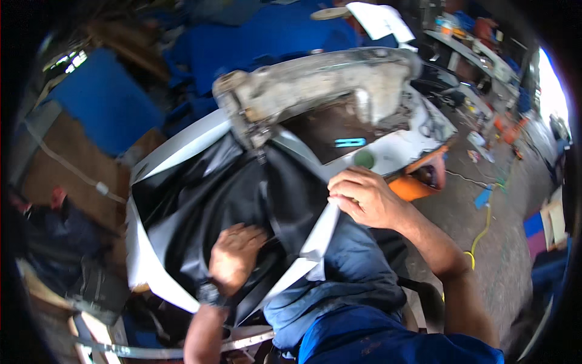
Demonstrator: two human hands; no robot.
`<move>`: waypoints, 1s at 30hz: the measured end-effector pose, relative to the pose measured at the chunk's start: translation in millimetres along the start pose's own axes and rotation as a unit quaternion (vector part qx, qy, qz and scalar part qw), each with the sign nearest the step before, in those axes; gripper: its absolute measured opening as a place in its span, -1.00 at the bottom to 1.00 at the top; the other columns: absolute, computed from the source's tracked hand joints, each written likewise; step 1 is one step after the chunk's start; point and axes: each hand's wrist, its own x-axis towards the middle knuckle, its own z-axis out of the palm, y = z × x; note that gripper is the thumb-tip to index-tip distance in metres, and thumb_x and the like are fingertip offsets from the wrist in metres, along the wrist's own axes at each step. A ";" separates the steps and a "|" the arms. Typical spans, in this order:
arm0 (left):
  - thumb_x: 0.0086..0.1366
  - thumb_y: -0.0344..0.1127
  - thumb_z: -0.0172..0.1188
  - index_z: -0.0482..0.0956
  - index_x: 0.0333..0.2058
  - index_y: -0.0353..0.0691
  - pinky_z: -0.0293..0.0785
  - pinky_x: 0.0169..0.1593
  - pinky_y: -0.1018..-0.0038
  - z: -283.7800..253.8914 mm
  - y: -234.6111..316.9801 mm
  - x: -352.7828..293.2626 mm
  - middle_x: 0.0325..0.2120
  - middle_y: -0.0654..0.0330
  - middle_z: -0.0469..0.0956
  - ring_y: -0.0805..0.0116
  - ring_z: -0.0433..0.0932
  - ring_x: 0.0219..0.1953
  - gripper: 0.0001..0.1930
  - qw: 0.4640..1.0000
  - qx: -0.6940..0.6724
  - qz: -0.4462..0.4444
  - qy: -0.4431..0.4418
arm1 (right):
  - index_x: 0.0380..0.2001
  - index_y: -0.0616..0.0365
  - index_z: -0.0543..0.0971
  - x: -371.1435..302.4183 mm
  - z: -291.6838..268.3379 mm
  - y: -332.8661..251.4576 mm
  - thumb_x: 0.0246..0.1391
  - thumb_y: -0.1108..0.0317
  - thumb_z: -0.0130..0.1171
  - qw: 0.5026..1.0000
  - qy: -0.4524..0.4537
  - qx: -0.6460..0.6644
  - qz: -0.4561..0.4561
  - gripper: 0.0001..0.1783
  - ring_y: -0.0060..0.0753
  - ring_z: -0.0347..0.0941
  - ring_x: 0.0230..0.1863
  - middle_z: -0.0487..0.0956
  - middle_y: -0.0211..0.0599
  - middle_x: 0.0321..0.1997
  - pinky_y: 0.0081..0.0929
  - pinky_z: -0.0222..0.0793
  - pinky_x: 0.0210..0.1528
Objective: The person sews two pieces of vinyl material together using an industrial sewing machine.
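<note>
A large sheet of black vinyl (206, 188) with a white underside spreads over the sewing table and hangs onto my lap. Its turned edge shows white along the front. A worn, off-white sewing machine (321, 82) stands behind it, and the sheet's gathered folds run up to the needle end. My left hand (236, 252), with a dark watch on its wrist, rests on the black face, fingers extended and slightly blurred. At the sheet's right edge, my right hand (364, 194) pinches the vinyl between thumb and fingers.
Blue thread snips (350, 142) and a green disc (364, 159) lie right of the needle. An orange container (412, 187) hangs by the table's right side. Blue material (254, 39) is piled behind the machine. Cluttered shelving stands far right, and a yellow cord (482, 236) crosses the floor.
</note>
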 end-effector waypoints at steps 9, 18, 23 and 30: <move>0.14 -0.10 0.56 0.61 0.12 -0.36 0.30 0.47 0.00 -5.5 34.9 55.1 0.29 -0.09 0.53 -0.09 0.46 0.39 -0.35 0.998 -0.021 0.000 -0.056 | -0.12 0.24 0.72 -33.1 -32.0 40.5 0.20 0.41 0.32 0.961 -0.092 -0.253 0.059 -0.79 0.05 0.39 0.39 0.63 -0.13 0.21 -0.02 0.37 0.37; 0.33 -0.26 0.38 0.72 -0.11 -0.29 0.49 0.35 0.10 31.8 17.4 45.0 0.02 0.04 0.72 0.06 0.65 0.19 -0.75 0.999 -0.007 0.034 0.006 | 0.07 0.26 0.65 37.1 29.5 -32.6 0.36 0.44 0.28 0.990 0.025 0.133 0.044 -0.73 -0.01 0.64 0.17 0.65 -0.05 0.18 -0.23 0.54 0.24; 0.38 -0.26 0.40 0.61 -0.33 -0.31 0.56 0.10 0.07 -2.9 2.3 66.6 -0.39 0.06 0.64 -0.07 0.67 -0.17 -0.77 0.990 -0.135 0.028 0.041 | -0.10 0.32 0.58 52.4 81.9 -4.2 0.48 0.33 0.17 0.925 0.003 0.322 0.204 -0.79 -0.24 0.57 -0.17 0.58 -0.14 -0.17 -0.34 0.51 -0.05; 0.55 -0.16 0.23 0.64 -0.31 -0.38 0.53 -0.14 0.14 -17.7 -2.0 64.0 -0.45 0.01 0.61 -0.06 0.64 -0.35 -0.65 0.977 -0.189 -0.071 -0.061 | -0.20 0.30 0.70 32.1 56.7 30.7 0.30 0.38 0.33 0.992 -0.111 0.049 0.043 -0.83 -0.06 0.64 0.05 0.71 -0.13 0.03 -0.21 0.54 0.16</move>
